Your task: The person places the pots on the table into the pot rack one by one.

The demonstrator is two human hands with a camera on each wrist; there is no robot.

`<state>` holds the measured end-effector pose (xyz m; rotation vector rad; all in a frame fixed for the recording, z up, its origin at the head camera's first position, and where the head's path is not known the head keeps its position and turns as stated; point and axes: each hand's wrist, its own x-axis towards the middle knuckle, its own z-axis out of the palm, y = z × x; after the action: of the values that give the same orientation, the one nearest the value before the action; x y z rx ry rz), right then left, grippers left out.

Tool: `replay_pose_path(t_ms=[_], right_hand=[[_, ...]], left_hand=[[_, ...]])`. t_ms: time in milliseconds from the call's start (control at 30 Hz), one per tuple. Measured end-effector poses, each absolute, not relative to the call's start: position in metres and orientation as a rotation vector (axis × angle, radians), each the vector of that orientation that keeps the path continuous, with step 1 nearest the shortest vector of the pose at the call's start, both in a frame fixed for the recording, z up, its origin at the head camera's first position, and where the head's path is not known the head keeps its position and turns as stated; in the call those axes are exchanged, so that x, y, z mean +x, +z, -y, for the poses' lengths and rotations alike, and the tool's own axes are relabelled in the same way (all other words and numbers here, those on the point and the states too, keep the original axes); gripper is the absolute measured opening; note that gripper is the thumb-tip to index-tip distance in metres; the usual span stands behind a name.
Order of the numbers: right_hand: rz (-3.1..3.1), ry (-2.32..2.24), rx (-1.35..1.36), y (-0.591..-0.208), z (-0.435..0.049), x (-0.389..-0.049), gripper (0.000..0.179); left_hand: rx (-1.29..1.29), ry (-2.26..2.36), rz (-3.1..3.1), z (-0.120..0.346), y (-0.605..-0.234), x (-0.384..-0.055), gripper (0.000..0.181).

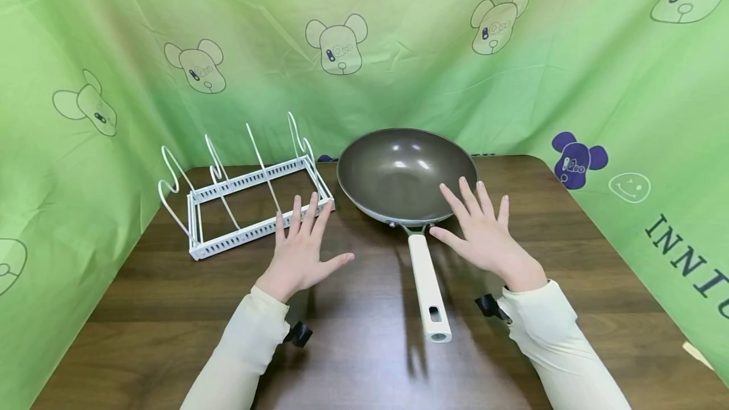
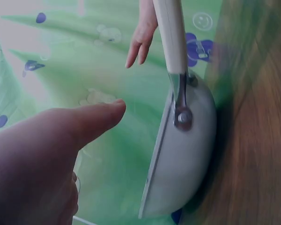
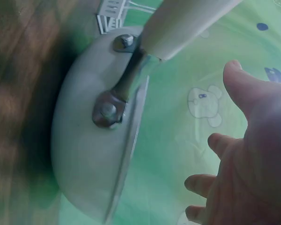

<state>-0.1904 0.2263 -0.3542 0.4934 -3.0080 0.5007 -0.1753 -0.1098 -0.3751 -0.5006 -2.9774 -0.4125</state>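
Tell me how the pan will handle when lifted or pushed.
The pan should stay stiff, its handle fixed by a metal bracket. Lifted by the handle's end, its wide part would probably dip. Pushed, it may rock, as its sides curve inward below.

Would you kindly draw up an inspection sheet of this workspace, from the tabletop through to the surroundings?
Surface: wood-grain table, dark brown.
Job's things: pan, open side up, pale handle towards the person; white rack left of it.
Clutter: small pale strip at the table's right edge, too unclear to identify.
Hands: left hand near the rack, right hand near the pan; fingers spread, both holding nothing.
Cables: nothing seen.
Surroundings: green printed cloth behind and on both sides.
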Motion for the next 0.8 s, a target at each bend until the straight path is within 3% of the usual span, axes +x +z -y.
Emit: replay_pose_path(t_ms=[267, 800], right_hand=[[2.969, 0.648, 0.492, -0.357, -0.241, -0.183, 0.082], [3.082, 1.163, 0.564, -0.366, -0.246, -0.174, 0.066]], left_hand=[[-0.581, -0.599, 3.01, 0.111, -0.372, -0.166, 0.104], [-0.846, -1.52, 3.069, 0.098, -0.387, -0.16, 0.095]])
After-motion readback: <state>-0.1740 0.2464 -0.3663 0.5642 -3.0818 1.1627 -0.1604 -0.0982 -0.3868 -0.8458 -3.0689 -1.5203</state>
